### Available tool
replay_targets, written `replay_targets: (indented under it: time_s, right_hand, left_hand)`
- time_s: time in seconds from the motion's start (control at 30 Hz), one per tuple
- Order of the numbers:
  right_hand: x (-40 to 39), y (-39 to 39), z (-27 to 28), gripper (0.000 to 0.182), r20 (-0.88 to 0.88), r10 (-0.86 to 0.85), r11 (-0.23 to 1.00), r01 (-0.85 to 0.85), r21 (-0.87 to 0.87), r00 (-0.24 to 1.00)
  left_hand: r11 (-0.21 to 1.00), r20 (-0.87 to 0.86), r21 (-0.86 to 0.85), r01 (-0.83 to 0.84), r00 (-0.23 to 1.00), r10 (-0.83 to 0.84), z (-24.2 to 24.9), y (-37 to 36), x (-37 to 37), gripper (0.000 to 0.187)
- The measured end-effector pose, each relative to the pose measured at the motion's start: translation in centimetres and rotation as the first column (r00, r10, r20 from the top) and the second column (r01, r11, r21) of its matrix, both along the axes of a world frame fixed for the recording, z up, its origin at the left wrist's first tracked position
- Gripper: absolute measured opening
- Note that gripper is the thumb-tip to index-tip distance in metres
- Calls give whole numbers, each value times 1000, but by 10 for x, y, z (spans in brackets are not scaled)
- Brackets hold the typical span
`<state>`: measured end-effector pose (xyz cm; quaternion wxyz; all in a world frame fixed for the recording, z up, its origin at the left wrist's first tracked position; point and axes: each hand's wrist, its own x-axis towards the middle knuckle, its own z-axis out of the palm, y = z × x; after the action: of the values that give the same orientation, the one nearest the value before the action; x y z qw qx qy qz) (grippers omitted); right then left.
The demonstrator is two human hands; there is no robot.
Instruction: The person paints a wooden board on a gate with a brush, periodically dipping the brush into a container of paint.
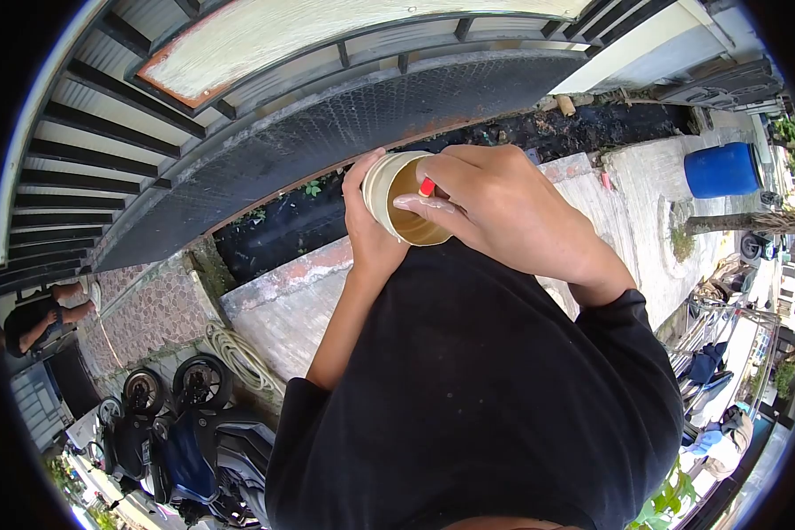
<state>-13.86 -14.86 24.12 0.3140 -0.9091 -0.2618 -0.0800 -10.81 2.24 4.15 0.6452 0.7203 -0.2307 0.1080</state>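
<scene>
A cream-coloured cup-like container (382, 196) is tilted so that its open mouth faces right, showing a yellowish-brown inside. My left hand (369, 221) is wrapped round its left side and underside. At the mouth, my right hand (495, 208) pinches a small tool with a red end (427, 186), the fingertips reaching just inside the rim. Pale residue marks the right thumb. The rest of the tool is hidden by the hand and the container.
A dark metal ramp or panel (327, 132) and black railings lie ahead, beyond a dark ditch (278, 231). A blue barrel (722, 170) stands right. Motorcycles (194, 450) and a coiled hose (238, 358) are lower left; another person (35, 325) is far left.
</scene>
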Motion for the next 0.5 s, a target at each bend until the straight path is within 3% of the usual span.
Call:
replay_targets:
  time_s: [0.07, 0.23, 0.3, 0.33, 0.4, 0.47, 0.5]
  right_hand:
    - [-1, 0, -3, 23, 15, -30, 999, 30, 11, 999]
    - [-2, -1, 2, 27, 23, -195, 978, 192, 82, 981]
    - [-4, -2, -2, 31, -38, -447, 865, 443, 235, 894]
    - [-4, -4, -5, 31, -32, -442, 868, 437, 234, 896]
    - [-3, -11, -17, 30, -170, -568, 708, 583, 398, 806]
    - [-1, -21, -31, 31, -189, -567, 669, 582, 461, 802]
    - [0, -24, -34, 31, -275, -564, 592, 613, 524, 779]
  left_hand:
    - [999, 25, 11, -45, 999, 45, 5, -2, -1, 91]
    - [997, -112, 49, -52, 992, 58, 11, -1, -6, 97]
    - [999, -185, 31, -35, 982, 40, 10, -1, -5, 101]
    - [999, -180, 27, -40, 983, 45, 8, -1, -4, 101]
    - [992, -160, 120, -47, 985, 66, 6, 3, -5, 102]
    - [994, -195, 102, -47, 979, 66, 6, 3, -5, 102]
    - [993, -227, 110, -41, 972, 65, 6, 3, -6, 102]
